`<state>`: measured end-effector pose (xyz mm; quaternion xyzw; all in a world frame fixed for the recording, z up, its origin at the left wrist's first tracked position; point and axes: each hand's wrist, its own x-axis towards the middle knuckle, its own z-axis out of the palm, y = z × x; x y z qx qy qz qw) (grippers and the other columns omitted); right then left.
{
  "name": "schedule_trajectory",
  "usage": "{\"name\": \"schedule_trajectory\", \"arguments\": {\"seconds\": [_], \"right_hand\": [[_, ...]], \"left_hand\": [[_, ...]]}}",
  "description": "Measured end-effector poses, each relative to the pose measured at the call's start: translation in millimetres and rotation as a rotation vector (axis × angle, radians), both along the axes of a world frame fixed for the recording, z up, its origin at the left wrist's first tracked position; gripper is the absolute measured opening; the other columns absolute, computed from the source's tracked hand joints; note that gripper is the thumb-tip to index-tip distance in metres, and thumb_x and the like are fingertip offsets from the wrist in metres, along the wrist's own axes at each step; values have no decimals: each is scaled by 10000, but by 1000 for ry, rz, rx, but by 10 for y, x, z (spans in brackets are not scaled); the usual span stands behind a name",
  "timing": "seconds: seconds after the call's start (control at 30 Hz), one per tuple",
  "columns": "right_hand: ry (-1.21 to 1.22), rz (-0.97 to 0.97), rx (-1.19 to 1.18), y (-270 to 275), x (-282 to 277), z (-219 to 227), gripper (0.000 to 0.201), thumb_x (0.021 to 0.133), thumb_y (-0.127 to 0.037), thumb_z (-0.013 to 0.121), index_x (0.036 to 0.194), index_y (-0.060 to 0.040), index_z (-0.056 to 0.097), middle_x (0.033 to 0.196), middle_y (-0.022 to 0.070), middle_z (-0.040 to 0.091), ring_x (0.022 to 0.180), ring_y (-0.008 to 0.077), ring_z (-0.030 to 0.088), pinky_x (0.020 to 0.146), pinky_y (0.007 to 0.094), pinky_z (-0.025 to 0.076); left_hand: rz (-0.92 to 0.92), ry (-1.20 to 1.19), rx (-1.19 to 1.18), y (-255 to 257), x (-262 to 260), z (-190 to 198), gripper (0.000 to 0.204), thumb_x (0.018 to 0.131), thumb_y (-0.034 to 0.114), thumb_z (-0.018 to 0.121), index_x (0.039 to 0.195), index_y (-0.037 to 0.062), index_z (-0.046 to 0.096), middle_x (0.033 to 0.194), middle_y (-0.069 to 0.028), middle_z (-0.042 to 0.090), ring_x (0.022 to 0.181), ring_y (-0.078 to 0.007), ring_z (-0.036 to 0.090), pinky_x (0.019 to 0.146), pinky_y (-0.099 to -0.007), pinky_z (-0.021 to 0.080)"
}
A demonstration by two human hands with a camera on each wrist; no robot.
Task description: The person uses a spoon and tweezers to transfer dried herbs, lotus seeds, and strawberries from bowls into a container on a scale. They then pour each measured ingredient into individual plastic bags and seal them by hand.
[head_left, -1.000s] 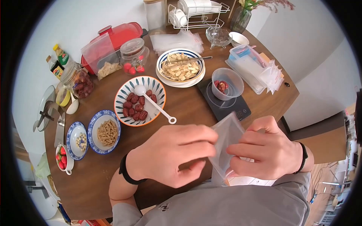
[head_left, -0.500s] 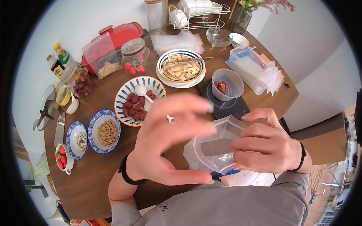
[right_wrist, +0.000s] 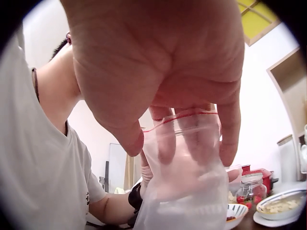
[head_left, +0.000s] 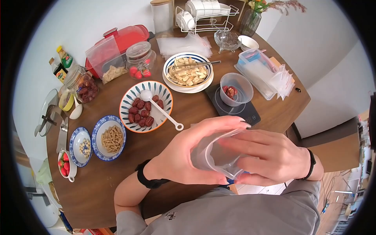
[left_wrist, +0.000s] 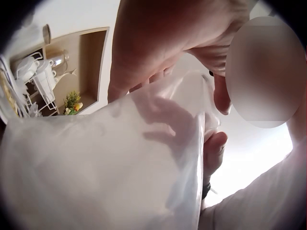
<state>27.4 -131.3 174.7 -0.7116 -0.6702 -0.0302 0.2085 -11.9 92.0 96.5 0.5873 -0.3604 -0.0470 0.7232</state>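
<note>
A clear plastic zip-lock bag (head_left: 222,157) is held between the two hands in front of the body, its mouth spread toward the right hand. My left hand (head_left: 172,158) curls round the bag from the left, thumb below and fingers above. From the other side my right hand (head_left: 276,156) grips the mouth. In the right wrist view, some of its fingers reach inside past the red seal line, while the thumb lies at the outer edge. Close up in the left wrist view, the bag's wall (left_wrist: 105,167) fills much of the picture.
Beyond the hands, a plastic tub (head_left: 243,88) with red dates sits on a black scale (head_left: 250,113). A bowl of dates (head_left: 124,94) with a white spoon (head_left: 168,115) and a bowl of pale slices (head_left: 188,72) with tongs are nearby. More bags (head_left: 180,45) lie behind.
The bag has gone from nearly flat to opened wide. My left hand lifted off it, spread, then closed round it from the left. My right hand's fingers moved into the mouth.
</note>
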Motion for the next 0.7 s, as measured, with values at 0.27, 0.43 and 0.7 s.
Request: {"name": "schedule_trajectory", "arguments": {"seconds": [0.27,0.43,0.7], "right_hand": [[19,-24,32,33,-17,33,250,698,-186,751,708,-6,578,1360,310,450,1238,453,496,971,501,480],[-21,-39,37,55,-32,-2,201,698,-128,730,711,5,579,1354,314,455,1255,450,484,986,522,463],[163,-155,207,37,-61,-175,259,791,-153,734,655,-9,568,1114,191,652,1051,362,626,964,513,474]], "left_hand": [[318,-261,150,-72,-10,-31,1156,614,264,906,1496,10,204,1518,-175,275,1382,-307,337,1117,-415,291],[370,-163,122,-209,-98,-104,1199,603,249,920,1501,7,164,1512,-178,267,1381,-323,330,1115,-425,292],[408,-133,175,-273,-150,-157,1014,698,176,861,1475,13,231,1395,-177,447,1252,-278,508,1028,-389,420]]}}
